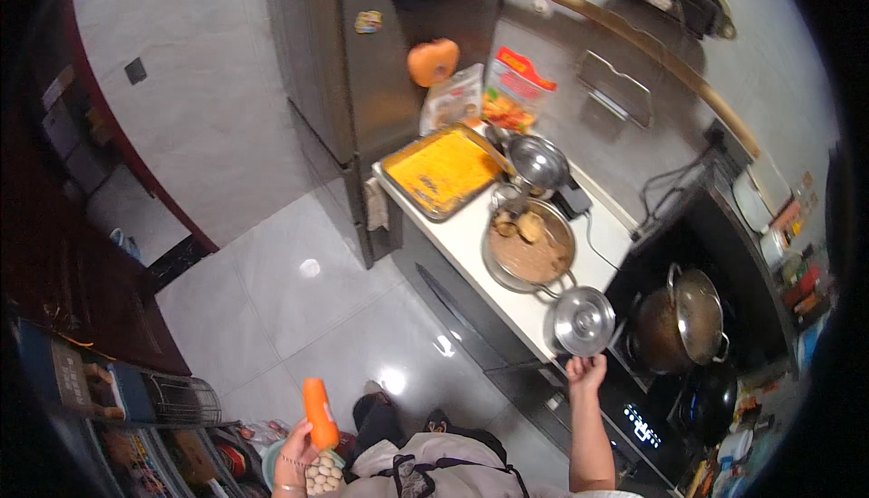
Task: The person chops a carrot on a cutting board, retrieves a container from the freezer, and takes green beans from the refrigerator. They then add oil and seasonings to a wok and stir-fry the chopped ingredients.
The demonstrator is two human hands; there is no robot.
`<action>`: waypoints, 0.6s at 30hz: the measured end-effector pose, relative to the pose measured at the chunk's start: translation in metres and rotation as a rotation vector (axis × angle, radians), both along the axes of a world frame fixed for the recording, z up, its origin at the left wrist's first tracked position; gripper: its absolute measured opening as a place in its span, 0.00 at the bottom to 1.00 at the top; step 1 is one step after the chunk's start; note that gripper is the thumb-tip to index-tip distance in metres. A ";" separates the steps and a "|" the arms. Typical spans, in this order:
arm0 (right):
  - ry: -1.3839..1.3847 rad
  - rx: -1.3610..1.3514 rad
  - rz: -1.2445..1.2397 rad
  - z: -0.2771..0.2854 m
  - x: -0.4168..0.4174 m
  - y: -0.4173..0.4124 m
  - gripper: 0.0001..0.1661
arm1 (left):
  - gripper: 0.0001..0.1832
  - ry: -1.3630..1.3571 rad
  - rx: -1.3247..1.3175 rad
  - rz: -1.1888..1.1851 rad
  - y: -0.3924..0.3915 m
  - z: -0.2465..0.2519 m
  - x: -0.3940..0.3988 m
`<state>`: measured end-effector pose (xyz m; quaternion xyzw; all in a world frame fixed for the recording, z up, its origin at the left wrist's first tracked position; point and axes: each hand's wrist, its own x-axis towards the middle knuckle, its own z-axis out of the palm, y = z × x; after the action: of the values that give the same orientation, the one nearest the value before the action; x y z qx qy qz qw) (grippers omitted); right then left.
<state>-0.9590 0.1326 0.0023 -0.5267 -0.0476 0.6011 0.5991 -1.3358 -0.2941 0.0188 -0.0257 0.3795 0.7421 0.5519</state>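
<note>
My left hand holds an orange bottle upright above the floor, low in the view. Thumb and fingers wrap its lower part. My right hand grips the near rim of a round stainless-steel lid or bowl; which of the two I cannot tell. It is at the counter's front corner, beside the black cooktop. Just beyond it, a two-handled steel pot contains a brown mixture, with a pale lump and a utensil in it.
On the white counter are a baking tray of yellow food, a steel bowl and food bags. A lidded pot stands on the cooktop. Eggs lie by my left wrist. The refrigerator borders the counter.
</note>
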 end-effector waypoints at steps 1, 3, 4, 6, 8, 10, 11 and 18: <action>-0.053 -0.031 0.044 -0.004 0.004 0.008 0.13 | 0.31 0.000 0.023 -0.011 0.006 0.008 -0.023; -0.214 -0.108 0.009 -0.050 0.026 0.033 0.11 | 0.30 -0.071 0.028 -0.123 0.015 -0.008 -0.080; -0.152 -0.107 -0.034 -0.049 0.024 0.033 0.11 | 0.30 -0.014 -0.012 -0.149 0.023 0.000 -0.101; -0.159 0.034 0.092 -0.064 0.048 0.029 0.04 | 0.30 0.054 0.003 -0.212 0.048 0.014 -0.139; -0.394 0.066 0.207 -0.067 0.064 -0.001 0.09 | 0.31 0.043 0.057 -0.273 0.057 0.015 -0.167; -0.744 0.261 0.394 -0.069 0.059 -0.024 0.11 | 0.32 0.002 0.080 -0.312 0.057 0.012 -0.196; -0.549 0.215 0.407 -0.009 0.007 -0.060 0.09 | 0.32 0.004 0.049 -0.303 0.054 0.011 -0.206; -0.463 0.006 0.768 0.049 -0.228 -0.085 0.08 | 0.35 -0.199 0.175 -0.259 0.041 -0.042 -0.270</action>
<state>-1.1870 0.0481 0.0515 -0.5899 -0.3743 0.6459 0.3077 -1.6055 -0.2527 -0.0228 -0.0018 0.2569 0.6890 0.6777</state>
